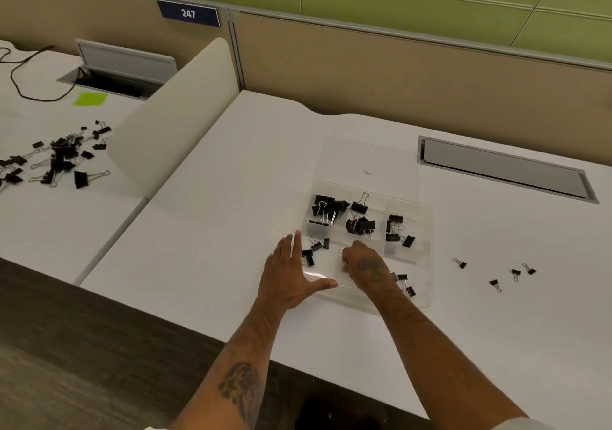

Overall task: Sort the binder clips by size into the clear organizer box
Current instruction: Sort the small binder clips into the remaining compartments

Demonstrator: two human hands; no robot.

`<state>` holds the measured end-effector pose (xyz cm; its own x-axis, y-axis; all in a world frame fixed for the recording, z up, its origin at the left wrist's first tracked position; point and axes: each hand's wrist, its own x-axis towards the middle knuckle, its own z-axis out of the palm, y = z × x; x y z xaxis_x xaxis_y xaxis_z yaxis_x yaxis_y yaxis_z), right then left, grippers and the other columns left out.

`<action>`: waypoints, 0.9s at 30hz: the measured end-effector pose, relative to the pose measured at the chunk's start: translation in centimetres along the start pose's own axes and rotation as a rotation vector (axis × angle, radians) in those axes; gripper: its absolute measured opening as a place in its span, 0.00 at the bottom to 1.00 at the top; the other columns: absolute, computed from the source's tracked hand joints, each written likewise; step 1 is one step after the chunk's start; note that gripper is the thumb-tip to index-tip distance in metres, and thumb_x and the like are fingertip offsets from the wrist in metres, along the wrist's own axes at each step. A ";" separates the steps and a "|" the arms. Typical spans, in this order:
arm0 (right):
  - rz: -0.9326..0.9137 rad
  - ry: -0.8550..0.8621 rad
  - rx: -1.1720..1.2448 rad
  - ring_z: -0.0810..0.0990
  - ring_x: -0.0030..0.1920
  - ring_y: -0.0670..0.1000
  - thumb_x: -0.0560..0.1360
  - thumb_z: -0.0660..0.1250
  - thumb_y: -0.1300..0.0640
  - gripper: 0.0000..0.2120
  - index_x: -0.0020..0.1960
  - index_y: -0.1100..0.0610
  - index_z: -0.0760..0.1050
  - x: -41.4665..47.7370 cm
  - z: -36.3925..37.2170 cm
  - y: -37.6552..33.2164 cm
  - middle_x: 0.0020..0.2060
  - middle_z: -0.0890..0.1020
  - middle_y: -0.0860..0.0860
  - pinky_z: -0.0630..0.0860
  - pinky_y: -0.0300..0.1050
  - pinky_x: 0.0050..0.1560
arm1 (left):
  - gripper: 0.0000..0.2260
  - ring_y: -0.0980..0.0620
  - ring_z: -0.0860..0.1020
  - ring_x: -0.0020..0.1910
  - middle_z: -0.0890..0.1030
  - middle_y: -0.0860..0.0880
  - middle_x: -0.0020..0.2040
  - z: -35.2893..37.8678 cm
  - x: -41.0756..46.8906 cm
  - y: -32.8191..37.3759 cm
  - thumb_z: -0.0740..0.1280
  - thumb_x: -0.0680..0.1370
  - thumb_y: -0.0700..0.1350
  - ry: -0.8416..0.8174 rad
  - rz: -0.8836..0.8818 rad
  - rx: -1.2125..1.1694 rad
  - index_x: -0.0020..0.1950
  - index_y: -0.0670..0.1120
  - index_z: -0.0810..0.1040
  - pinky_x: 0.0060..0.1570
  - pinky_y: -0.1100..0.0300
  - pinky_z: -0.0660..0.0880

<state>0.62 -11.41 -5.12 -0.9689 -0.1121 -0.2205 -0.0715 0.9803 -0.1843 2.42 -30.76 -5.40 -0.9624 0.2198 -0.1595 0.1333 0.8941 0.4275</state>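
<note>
The clear organizer box (427, 247) with binder clips (328, 212) inside stands on the white table (231, 197). The left hand (291, 274), fingers straight and thumb wide, touches its near left corner. The right hand (366, 265) curls over a near compartment, and I cannot tell if it holds anything.

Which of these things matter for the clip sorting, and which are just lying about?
In use: clear plastic organizer box, black binder clips sorted in it, four small loose black clips right of it, black clip heap at far left.
Lying about: black cable, green paper square, blue 247 plate, grey desk hatch.
</note>
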 end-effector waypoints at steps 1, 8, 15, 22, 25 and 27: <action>0.011 0.009 -0.015 0.78 0.48 0.54 0.76 0.66 0.61 0.07 0.53 0.59 0.77 -0.1 0.0 -0.2 0.51 0.77 0.56 0.72 0.41 0.44 | 0.61 0.47 0.47 0.78 0.46 0.46 0.80 0.0 0.0 0.0 0.52 0.58 0.84 0.003 0.002 0.012 0.79 0.48 0.39 0.75 0.46 0.54; 0.168 0.210 0.277 0.74 0.43 0.49 0.70 0.67 0.61 0.06 0.48 0.56 0.78 -0.3 -2.3 0.0 0.47 0.77 0.53 0.67 0.38 0.41 | 0.58 0.50 0.37 0.77 0.36 0.47 0.78 -0.3 -0.4 0.1 0.44 0.63 0.83 0.059 0.064 0.224 0.78 0.44 0.38 0.75 0.44 0.44; -0.175 0.211 0.320 0.77 0.56 0.52 0.72 0.67 0.62 0.22 0.65 0.52 0.71 -0.1 -4.7 -3.7 0.59 0.79 0.51 0.76 0.46 0.56 | 0.56 0.50 0.36 0.77 0.36 0.49 0.78 -0.6 -0.3 0.3 0.42 0.64 0.82 0.024 0.093 0.265 0.78 0.44 0.39 0.75 0.41 0.43; -0.164 0.226 0.136 0.75 0.61 0.53 0.75 0.66 0.59 0.18 0.65 0.54 0.72 -0.4 -3.3 -2.2 0.64 0.73 0.53 0.77 0.46 0.55 | 0.54 0.51 0.36 0.77 0.35 0.50 0.78 -0.8 -0.1 0.0 0.44 0.65 0.82 0.008 0.109 0.245 0.78 0.46 0.38 0.75 0.42 0.42; -0.104 0.318 0.085 0.71 0.67 0.57 0.77 0.64 0.55 0.19 0.67 0.56 0.71 -1.2 -3.8 -0.1 0.70 0.68 0.57 0.76 0.51 0.58 | 0.51 0.52 0.35 0.76 0.35 0.50 0.78 -0.9 0.1 -0.2 0.43 0.68 0.80 0.030 0.155 0.268 0.78 0.47 0.38 0.75 0.43 0.41; -0.057 0.364 0.050 0.65 0.71 0.60 0.78 0.63 0.50 0.23 0.70 0.55 0.67 -2.1 -4.0 1.8 0.74 0.62 0.59 0.71 0.56 0.63 | 0.49 0.52 0.34 0.76 0.35 0.50 0.78 -1.2 0.6 0.3 0.43 0.69 0.79 0.060 0.198 0.278 0.78 0.47 0.38 0.75 0.43 0.40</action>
<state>1.54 -8.78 -1.13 -0.9851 -0.0925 0.1452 -0.1252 0.9639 -0.2349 1.62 -30.78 -4.30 -0.9226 0.3834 -0.0417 0.3700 0.9105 0.1844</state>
